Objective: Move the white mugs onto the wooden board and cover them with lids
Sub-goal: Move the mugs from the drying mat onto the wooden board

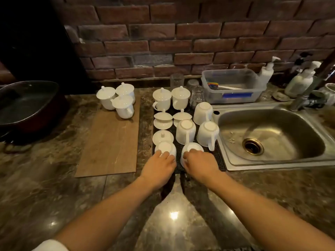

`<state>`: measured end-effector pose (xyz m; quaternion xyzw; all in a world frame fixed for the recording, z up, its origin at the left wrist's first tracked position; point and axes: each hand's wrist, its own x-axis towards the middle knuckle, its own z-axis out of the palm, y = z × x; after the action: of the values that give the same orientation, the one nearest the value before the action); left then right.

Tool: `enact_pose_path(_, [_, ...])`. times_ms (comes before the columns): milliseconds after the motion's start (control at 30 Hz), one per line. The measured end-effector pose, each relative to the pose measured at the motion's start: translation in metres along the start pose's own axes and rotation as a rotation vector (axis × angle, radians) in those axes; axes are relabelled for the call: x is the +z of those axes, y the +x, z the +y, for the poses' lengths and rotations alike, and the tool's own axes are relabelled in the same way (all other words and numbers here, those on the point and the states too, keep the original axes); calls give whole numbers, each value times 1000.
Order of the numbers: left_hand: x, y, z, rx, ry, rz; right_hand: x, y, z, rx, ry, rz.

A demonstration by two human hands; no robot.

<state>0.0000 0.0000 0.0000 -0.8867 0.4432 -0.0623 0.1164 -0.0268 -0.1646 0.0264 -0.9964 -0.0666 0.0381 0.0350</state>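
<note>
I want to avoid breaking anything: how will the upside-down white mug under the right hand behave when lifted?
The upside-down white ceramic mug looks glazed, so probably slippery and fragile if dropped. Its side handle may make it hang unevenly. The right hand rests on its base; the black mesh mat underneath probably keeps it from sliding.

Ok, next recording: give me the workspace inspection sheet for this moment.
Surface: marble counter, wooden board left of black drying mat.
Job's things: three lidded mugs on the board; two lidded mugs, upturned mugs and loose lids on the mat.
Clutter: plastic tub, soap bottles, dark pan.
Hands: left hand and right hand each on an upturned mug.
Cables: nothing seen.
Surroundings: brick wall, steel sink.
</note>
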Motion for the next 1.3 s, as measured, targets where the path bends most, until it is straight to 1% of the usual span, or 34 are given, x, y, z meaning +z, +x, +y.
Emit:
enact_pose_path(67, [-1, 8, 6, 54, 68, -58, 3, -3, -1, -68, -124, -61])
enact_pose_path(167, [2, 16, 13, 89, 89, -156, 11, -8, -2, -143, -198, -115])
enact_pose_path(233, [5, 21, 17, 108, 103, -212, 17, -7, -1, -208, -247, -115])
enact_pose_path(333, [3, 26, 23, 114, 149, -291, 28, -8, -4, -285, -288, -127])
enact_pose_path(467, [4, 27, 25, 104, 207, -371, 38, -6, -4, -327, -391, -196])
enact_pose_path(567, [6, 25, 24, 88, 247, -407, 42, -5, -4, -306, -507, -251])
enact_pose_path(667, [3, 25, 23, 76, 250, -451, 43, -2, -10, -281, -573, -296])
enact_pose_path(733, [6, 25, 23, 95, 262, -443, 47, 0, -15, -250, -614, -320])
enact_pose_path(833, [9, 23, 21, 133, 276, -428, 51, 4, -24, -204, -677, -399])
enact_pose_path(1033, [14, 24, 23, 157, 296, -431, 56, 7, -31, -120, -681, -483])
enact_pose_path(1300, [17, 24, 24, 194, 344, -408, 59, 5, -31, -105, -715, -485])
